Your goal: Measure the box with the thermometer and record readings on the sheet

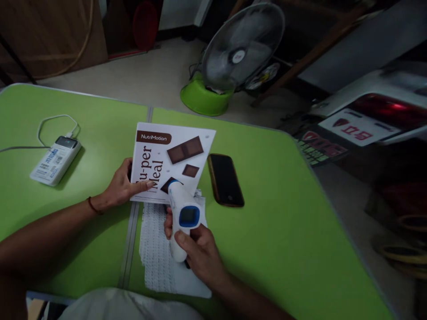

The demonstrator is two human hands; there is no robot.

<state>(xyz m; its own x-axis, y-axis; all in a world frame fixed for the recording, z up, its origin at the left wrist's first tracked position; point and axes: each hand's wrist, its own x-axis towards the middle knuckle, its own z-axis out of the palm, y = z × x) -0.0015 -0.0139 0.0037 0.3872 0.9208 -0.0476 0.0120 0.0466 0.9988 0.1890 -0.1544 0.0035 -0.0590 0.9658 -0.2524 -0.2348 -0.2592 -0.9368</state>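
Observation:
My left hand [122,184] grips the lower left edge of a white box [173,153] printed "NutriMotion" with brown chocolate pieces; its thumb lies across the front. Closed around the handle of a white and blue infrared thermometer [182,209] is my right hand [196,249], thumb toward me. The thermometer's small screen faces me and looks dark, and its head overlaps the box's lower right part. Beneath both hands, patterned papers [156,258] lie on the green table [276,249]. The right hand's fingers are partly hidden behind the handle.
A dark phone [226,180] in a brown case lies right of the box. On the left sits a white power bank [56,161] with a cable [42,129] plugged in. Beyond the table's far edge stand a fan [242,49] and a green basin [207,98].

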